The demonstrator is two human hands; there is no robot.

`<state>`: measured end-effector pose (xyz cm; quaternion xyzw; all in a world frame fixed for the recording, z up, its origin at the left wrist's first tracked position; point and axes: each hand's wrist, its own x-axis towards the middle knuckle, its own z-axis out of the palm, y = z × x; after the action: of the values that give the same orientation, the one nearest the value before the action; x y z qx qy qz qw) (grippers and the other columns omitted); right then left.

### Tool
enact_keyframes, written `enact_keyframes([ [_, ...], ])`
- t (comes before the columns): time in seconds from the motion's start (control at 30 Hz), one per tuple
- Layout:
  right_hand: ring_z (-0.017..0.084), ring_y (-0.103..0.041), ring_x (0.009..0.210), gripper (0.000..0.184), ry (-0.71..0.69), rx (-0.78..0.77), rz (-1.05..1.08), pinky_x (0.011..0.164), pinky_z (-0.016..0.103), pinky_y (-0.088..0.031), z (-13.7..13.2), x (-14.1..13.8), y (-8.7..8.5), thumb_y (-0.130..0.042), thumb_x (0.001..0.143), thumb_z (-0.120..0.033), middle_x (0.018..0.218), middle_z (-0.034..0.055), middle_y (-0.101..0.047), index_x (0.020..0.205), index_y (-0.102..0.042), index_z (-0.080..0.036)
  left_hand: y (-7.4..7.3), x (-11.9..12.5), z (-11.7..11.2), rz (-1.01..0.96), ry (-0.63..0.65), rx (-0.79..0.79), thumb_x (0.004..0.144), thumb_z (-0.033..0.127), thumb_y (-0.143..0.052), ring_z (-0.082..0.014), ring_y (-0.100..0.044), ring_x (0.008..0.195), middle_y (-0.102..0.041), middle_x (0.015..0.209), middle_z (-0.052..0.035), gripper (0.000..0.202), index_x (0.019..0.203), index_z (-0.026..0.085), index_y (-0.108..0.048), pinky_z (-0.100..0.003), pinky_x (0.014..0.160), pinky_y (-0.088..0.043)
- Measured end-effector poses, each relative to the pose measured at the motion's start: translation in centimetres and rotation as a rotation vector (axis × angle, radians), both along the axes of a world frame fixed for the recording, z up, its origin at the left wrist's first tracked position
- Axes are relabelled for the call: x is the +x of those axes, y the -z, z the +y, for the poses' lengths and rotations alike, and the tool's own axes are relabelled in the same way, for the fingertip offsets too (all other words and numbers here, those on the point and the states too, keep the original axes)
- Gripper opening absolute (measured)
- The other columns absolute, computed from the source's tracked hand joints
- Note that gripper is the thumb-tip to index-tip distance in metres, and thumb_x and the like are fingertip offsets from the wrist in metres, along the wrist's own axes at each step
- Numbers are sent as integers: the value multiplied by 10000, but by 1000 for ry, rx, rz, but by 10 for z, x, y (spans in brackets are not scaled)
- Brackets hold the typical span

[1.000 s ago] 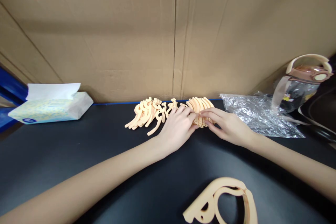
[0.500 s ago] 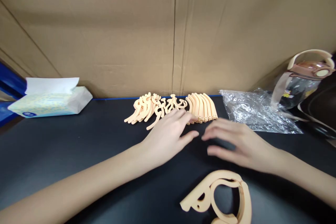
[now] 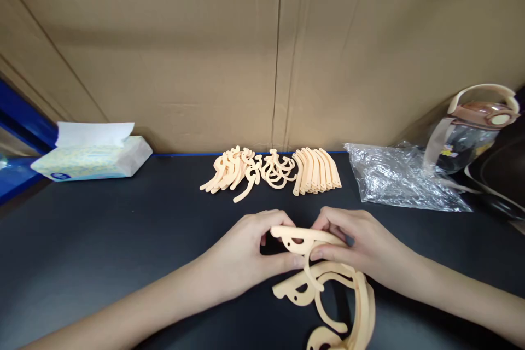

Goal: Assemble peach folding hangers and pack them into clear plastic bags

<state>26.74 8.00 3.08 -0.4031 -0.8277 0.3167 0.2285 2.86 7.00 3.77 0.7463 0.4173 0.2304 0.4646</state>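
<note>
In front of me, my left hand point(image 3: 252, 246) and my right hand point(image 3: 365, 238) both grip a pale beige plastic hanger piece point(image 3: 301, 233). It has a curved arm, a cut-out at its left end and a thin curved hook point(image 3: 314, 279) hanging below. My left thumb and fingers pinch near the left end; my right thumb and fingers close round the right part. Just below, folded beige hangers point(image 3: 365, 306) with curved arms and hooks lie on the black table point(image 3: 164, 229), partly cut off by the lower edge of the view.
By the back edge lie a pile of curved beige arms point(image 3: 225, 169), loose hooks point(image 3: 279, 169) and a neat row of arms point(image 3: 318, 169). A tissue pack point(image 3: 94, 158) is at left. Clear plastic bag point(image 3: 406, 175) and bottle point(image 3: 471, 131) stand right, before a cardboard wall point(image 3: 184, 54).
Both hands have drawn back from the piles towards me and now hold a hanger piece between them, above the folded hangers. The loose hooks at the back have come into view.
</note>
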Motion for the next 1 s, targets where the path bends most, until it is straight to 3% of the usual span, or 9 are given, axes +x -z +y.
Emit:
enact_keyframes([
  [0.13,102,-363,565,448,85,-143,223,498,236,-286,9,-11,-3,-663,949,-559,625,-75,-417,710,-490,-222,-8,5,10,-176,-114,-79,930,469,-571,-176,-626,789,-731,914,-33,311,983,201,-720,-287,690,-477],
  [0.23,111,-398,581,444,126,-138,302,512,241,-330,15,-16,-12,-619,972,-549,641,-57,-439,697,-497,-223,-11,8,17,-231,-193,-49,929,441,-547,-169,-577,737,-695,841,-27,284,875,206,-697,-287,657,-456],
  [0.33,116,-448,560,268,159,70,185,517,247,-363,21,-18,-23,-618,987,-447,638,-56,-502,843,-621,-222,-12,8,24,-247,-243,21,915,416,-490,-175,-514,700,-574,717,-7,281,721,226,-563,-299,653,-445],
  [0.43,116,-480,495,144,176,365,-27,483,255,-357,30,-20,-30,-604,993,-332,630,-65,-572,1082,-655,-231,-13,8,28,-227,-275,89,941,419,-407,-172,-459,673,-460,680,12,301,704,241,-462,-297,636,-428],
  [0.57,186,-628,618,274,95,588,-132,537,302,-399,40,-27,-32,-473,1050,-321,731,58,-713,852,-637,-224,-20,11,31,-163,-250,184,988,448,-350,-163,-447,665,-440,700,22,340,734,242,-443,-290,626,-420],
  [0.7,169,-525,504,323,63,459,7,509,308,-373,52,-33,-31,-509,1010,-385,580,33,-624,727,-570,-241,-26,14,30,-50,-245,282,1015,401,-318,-165,-480,669,-478,703,19,334,732,242,-399,-295,635,-415],
  [0.83,129,-478,437,430,108,233,201,468,274,-393,72,-27,-35,-447,1039,-484,506,-19,-543,691,-523,-244,-27,8,30,123,-291,365,992,314,-448,-157,-435,599,-420,629,43,317,692,238,-382,-316,652,-410],
  [0.93,116,-360,383,357,216,63,393,381,262,-312,90,-16,-42,-405,1038,-496,504,-58,-457,822,-540,-246,-30,-14,52,246,-366,335,1047,337,-518,-150,-533,649,-544,720,31,282,805,198,-561,-322,701,-495],
  [1.0,109,-308,375,256,274,-40,488,360,261,-274,99,-8,-46,-480,997,-463,520,-75,-423,901,-562,-241,-33,-38,78,314,-422,260,1039,423,-612,-165,-655,784,-676,947,-23,274,1029,154,-663,-340,740,-574],
])
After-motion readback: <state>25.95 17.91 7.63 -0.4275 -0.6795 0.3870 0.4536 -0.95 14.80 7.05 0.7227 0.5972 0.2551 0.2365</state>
